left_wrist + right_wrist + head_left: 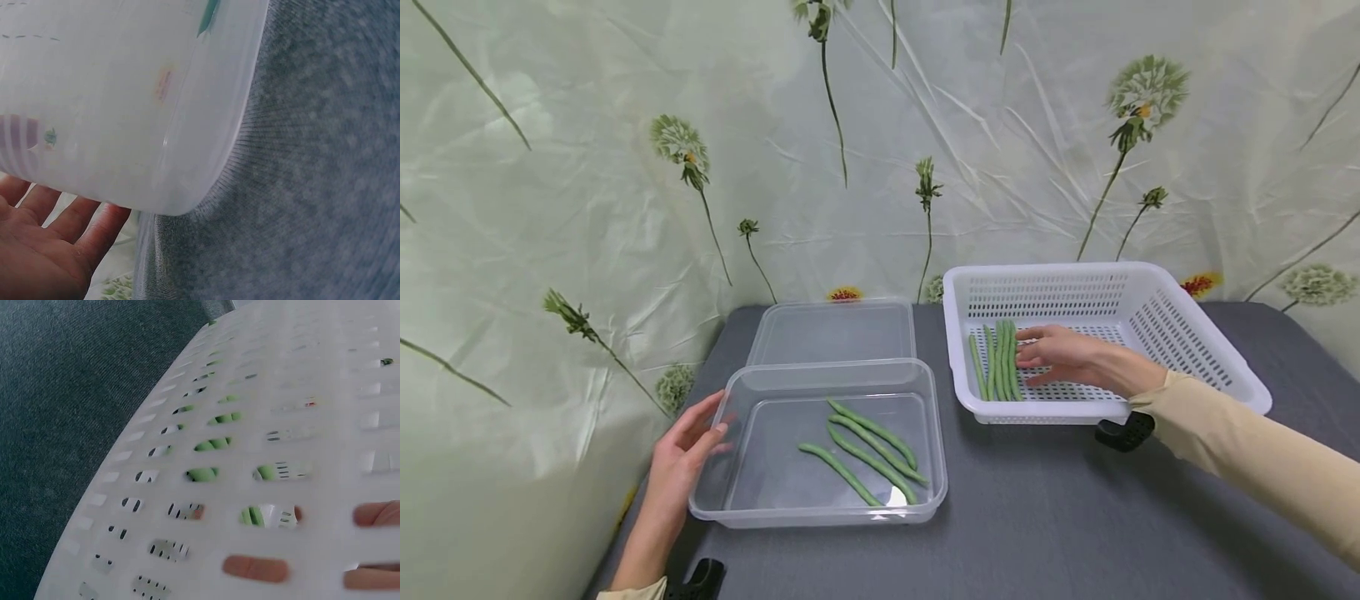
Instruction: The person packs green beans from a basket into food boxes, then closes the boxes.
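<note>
At the left stands a clear plastic container [745,518] with several green beans [868,450] lying loose in its right half. My left hand [681,467] holds its left wall, the thumb at the rim and the fingers along the outside. In the left wrist view, the palm and fingers [56,231] lie beside the cloudy wall. My right hand [1067,358] reaches into a white perforated basket [1045,408]. Its fingers are loosely extended, with the tips beside a row of several green beans [1004,362]. In the right wrist view, fingers [256,569] show through the basket's slots.
A flat clear lid [835,329] lies behind the container. Grey cloth [1022,508] covers the table. A pale curtain [865,225] with a dandelion print hangs at the back. The basket's raised walls surround the right hand.
</note>
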Available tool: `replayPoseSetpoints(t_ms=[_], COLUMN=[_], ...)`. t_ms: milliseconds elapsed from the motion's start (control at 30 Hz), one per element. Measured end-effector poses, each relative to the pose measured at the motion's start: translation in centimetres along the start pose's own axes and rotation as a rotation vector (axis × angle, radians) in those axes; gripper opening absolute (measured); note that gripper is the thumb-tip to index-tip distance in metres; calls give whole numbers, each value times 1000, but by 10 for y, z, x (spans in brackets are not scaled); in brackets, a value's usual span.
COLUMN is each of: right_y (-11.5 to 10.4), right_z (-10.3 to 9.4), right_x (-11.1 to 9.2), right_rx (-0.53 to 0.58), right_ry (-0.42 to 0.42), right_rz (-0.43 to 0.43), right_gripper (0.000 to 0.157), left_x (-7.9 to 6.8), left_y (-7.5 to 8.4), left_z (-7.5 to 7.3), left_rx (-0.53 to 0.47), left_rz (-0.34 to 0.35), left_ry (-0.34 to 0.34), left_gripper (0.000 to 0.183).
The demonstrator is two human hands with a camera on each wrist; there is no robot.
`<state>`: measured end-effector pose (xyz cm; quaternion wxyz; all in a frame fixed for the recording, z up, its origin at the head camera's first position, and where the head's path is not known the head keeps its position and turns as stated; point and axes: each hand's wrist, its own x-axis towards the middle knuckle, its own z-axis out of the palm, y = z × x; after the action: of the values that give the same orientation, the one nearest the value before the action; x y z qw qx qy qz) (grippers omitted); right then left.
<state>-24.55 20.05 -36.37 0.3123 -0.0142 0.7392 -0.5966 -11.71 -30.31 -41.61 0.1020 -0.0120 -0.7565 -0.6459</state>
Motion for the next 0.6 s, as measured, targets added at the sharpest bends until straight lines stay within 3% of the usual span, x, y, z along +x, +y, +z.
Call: replayPoseSetpoints(t_ms=[300, 600], right_y=[-1, 6], right_z=[-1, 4], right_x=[2, 1], right_rx=[96, -26], right_ry=[-15, -72], right_rz=[35, -3], right_gripper=[66, 63], left_x=[0, -1], left_y=[1, 2], left_z=[-1, 0], left_rx=[-2, 2], left_rz=[-5, -4], left_ry=[7, 2], left_gripper=[47, 47])
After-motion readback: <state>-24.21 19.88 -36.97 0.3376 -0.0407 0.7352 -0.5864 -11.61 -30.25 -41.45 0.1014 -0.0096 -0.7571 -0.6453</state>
